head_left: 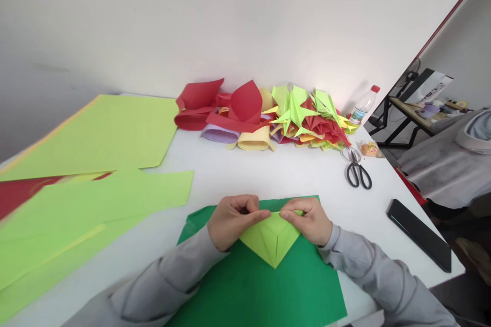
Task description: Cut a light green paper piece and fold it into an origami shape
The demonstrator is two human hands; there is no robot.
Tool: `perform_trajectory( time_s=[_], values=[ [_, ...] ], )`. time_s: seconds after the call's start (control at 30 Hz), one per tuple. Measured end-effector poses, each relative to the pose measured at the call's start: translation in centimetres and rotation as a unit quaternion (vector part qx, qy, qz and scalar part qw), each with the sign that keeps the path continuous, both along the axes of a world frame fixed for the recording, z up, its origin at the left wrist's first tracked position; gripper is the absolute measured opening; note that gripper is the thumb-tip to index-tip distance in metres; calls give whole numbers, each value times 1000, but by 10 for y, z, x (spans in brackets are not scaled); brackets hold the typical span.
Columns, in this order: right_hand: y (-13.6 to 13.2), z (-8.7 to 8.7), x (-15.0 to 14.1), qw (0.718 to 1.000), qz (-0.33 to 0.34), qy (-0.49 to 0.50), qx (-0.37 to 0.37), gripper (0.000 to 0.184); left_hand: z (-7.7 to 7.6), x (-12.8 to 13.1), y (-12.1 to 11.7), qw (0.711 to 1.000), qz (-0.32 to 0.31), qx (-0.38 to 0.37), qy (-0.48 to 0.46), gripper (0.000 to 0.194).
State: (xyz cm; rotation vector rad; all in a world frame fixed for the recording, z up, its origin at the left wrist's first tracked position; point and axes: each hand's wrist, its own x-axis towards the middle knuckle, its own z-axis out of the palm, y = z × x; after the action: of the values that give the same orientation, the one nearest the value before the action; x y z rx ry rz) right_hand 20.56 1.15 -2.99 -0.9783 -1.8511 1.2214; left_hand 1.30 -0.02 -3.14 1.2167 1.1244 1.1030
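Note:
A folded piece of lime-green paper [271,240] lies over a dark green sheet [264,291], its point toward me and a crease down its middle. My left hand [235,219] pinches its far edge from the left, thumb and forefinger pressed together. On the right, my right hand [308,218] pinches the same far edge, its thumb close to the left one. Both hands partly cover the upper corners of the folded paper.
Lime-green sheets [130,133] are stacked at left. Along the wall sit red paper shapes [245,104] and folded paper stars [295,107]. Scissors [358,173], a bottle [362,106], a wrapped snack [370,149] and a black phone [419,235] are at right. A person in grey [441,156] is beyond.

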Motion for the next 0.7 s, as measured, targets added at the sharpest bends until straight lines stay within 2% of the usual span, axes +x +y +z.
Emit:
perform_trajectory(
  time_s=[0.2, 0.3, 0.43, 0.6, 0.7],
  values=[
    [8, -6, 6, 997, -54, 25, -56, 33, -3, -2, -2, 999, 8, -40, 0, 51],
    [11, -10, 7, 995, -69, 32, -69, 29, -1, -2, -3, 999, -14, -42, -11, 42],
    [11, -11, 8, 994, -69, 38, -82, 26, 2, 0, -4, 999, -48, -24, -5, 30],
    [8, -9, 6, 995, -43, 33, -82, 27, -1, 1, -3, 998, -53, 11, 33, 33],
    [6, -9, 4, 997, -27, 24, -69, 26, -5, -2, -3, 995, -78, 36, 54, 33]
  ],
)
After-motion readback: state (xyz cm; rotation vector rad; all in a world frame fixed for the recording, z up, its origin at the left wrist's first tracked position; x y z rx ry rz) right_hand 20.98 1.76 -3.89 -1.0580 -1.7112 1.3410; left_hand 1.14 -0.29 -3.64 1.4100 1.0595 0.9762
